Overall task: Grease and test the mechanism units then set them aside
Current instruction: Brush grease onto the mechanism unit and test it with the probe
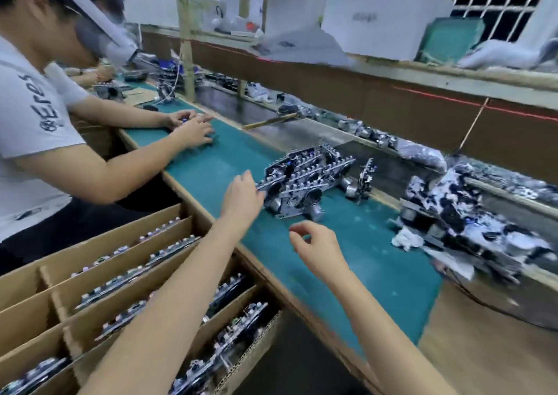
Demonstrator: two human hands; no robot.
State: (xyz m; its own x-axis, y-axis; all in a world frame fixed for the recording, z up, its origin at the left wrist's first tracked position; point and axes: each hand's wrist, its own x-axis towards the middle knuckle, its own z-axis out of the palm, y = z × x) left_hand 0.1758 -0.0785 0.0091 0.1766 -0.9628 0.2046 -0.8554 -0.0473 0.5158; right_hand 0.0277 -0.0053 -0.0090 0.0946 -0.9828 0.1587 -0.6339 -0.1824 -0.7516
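Motion blur smeared much of the scene: the heap of parts (471, 222) at the right edge was a black-and-white mottle, and the white rag (406, 240) beside it had no clear outline. The left hand (241, 196) showed its back to the camera, fingers bent against the near-left end of the stack of units (305, 180) and hiding the contact. It seemed to grip the end of one plate, though it might only have touched it. The right hand (315, 251) hovered over the green mat (347, 261) just short of the stack, fingers loosely curled, with nothing seen in it.

The stack lay on the mat, its long plates running from the left hand up and rightward — slantwise toward the far edge. A single unit (365, 178) stood on edge just beyond its right end. Below the bench, a divided cardboard box (99, 276) held rows of units, partly covered by the left forearm. Another person (36, 116) worked farther along the mat, cut off by the frame.
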